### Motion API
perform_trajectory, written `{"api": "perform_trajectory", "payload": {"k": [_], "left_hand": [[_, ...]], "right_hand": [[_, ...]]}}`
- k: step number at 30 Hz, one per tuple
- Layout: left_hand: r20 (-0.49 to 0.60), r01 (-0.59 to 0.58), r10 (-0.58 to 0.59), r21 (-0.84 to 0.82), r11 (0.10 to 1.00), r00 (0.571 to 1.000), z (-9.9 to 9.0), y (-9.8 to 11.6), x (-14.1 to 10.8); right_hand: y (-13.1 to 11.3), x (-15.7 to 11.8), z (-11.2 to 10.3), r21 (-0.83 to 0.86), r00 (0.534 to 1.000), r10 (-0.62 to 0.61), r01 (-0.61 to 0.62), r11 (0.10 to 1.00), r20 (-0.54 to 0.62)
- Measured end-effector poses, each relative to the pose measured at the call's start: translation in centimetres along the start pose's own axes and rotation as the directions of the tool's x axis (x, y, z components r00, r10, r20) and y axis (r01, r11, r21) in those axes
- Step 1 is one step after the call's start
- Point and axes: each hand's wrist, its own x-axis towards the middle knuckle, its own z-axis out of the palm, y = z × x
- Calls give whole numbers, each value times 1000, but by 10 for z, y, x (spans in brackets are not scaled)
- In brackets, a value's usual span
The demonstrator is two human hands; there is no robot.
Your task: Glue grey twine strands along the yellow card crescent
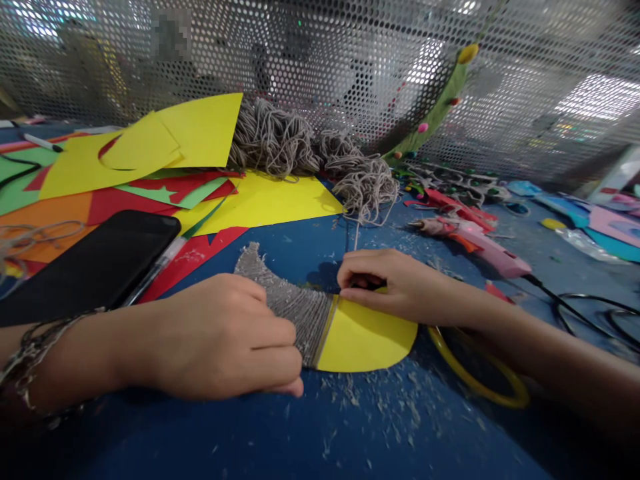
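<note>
A curved yellow paper shape [373,337] lies on the blue table, its left part covered with tight rows of grey yarn [300,307]. My left hand [235,340] rests over the yarn-covered part with its fingers curled against it. At the upper edge, by the last row, my right hand [380,277] pinches a strand of grey yarn [357,237] that runs back to a tangled yarn heap [367,183]. Something dark shows under my right palm, mostly hidden.
A pink glue gun [475,247] with a black cord lies at right. Near my right forearm is a yellow ring-shaped thing [475,373]. A black phone [95,260] and coloured paper sheets [280,200] are at left and behind. A perforated metal screen [320,67] stands at the back.
</note>
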Motion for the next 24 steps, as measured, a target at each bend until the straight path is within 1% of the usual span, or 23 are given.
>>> {"api": "perform_trajectory", "payload": {"k": [2,8,13,19,24], "left_hand": [[36,-18,17,29,999,999,0,1,1],[26,-92,91,26,995,995,7,3,-3],[6,-86,86,15,996,996,6,2,-3],[119,-80,79,2,997,990,0,-1,2],[137,-53,54,-11,999,989,1,-1,1]], "right_hand": [[0,0,0,-6,1000,-7,7,1000,-1],[0,0,0,-7,1000,-13,13,1000,-1],[1,-1,1,-20,1000,-19,19,1000,-4],[2,-1,3,-44,1000,-23,22,999,-18],[1,1,5,-71,999,-8,5,997,-42]]}}
